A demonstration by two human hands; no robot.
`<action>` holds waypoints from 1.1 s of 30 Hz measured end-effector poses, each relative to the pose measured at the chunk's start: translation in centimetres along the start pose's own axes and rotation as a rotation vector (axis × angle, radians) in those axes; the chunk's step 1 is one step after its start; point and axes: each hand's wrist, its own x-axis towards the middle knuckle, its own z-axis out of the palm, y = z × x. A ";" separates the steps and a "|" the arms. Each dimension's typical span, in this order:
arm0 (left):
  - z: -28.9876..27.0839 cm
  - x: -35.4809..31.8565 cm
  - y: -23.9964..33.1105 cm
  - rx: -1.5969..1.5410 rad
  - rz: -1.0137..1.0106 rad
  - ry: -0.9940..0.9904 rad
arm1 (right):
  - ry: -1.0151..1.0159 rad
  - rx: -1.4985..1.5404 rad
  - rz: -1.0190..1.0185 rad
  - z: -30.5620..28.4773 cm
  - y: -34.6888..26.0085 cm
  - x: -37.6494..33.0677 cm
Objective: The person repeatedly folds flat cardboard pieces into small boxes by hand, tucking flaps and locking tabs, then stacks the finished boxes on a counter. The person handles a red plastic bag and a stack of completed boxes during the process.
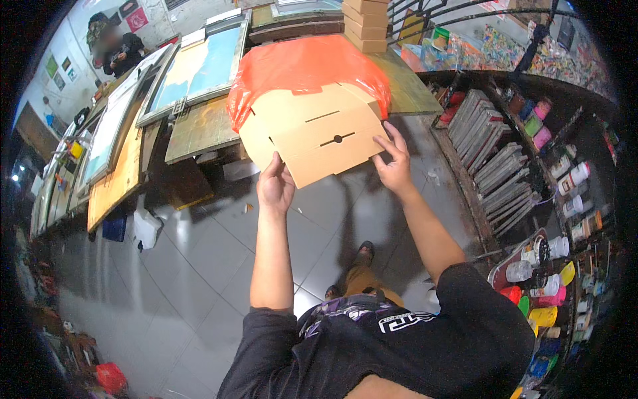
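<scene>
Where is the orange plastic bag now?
In the head view, the orange bag lies at upper centre, just beyond the cardboard between the left hand and right hand; stacked boxes stand beyond its right side.

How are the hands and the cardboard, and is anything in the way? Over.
Left hand gripping slotted cardboard by its left side. Right hand at its right edge. Orange plastic beyond; nothing seen blocking either hand.

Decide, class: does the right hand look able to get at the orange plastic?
Probably yes: the orange plastic spreads just beyond the right hand, its right edge unblocked, though that hand is at the cardboard.
</scene>
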 end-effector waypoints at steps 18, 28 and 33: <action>-5.1 -2.6 0.9 -0.059 -0.077 -0.035 | 0.098 1.100 1.099 -0.3 2.3 4.0; -5.4 -12.0 3.5 0.231 -0.193 -0.031 | -0.006 1.074 1.095 -8.7 -2.2 -4.1; -2.0 -17.5 5.4 0.322 -0.153 -0.006 | -0.037 1.056 1.030 -14.1 -6.7 -4.5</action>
